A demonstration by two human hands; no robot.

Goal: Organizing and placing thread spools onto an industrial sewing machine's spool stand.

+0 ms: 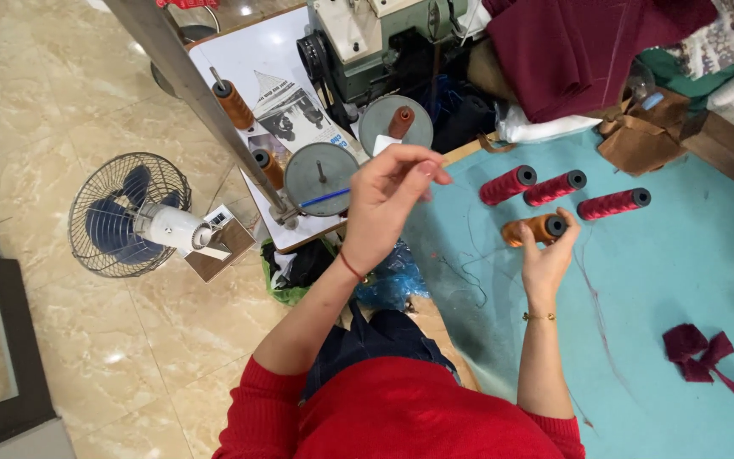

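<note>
My right hand [545, 262] rests on the teal table top [681, 272] and grips an orange thread spool [530, 230] lying on its side. My left hand [388, 204] is raised over the table's left edge, thumb and fingertips pinched together, apparently on a thin thread [469, 255] that trails across the teal surface toward the spool. Three red spools [554, 188] lie in a row just beyond the orange one.
A green sewing machine [375, 42] stands at the back on a white side table, with two grey spool discs [322, 177] and brown thread cones [233, 102]. Maroon cloth [588, 51], brown cloth [643, 136] and maroon scraps [698, 348] lie around. A fan [129, 212] sits on the floor.
</note>
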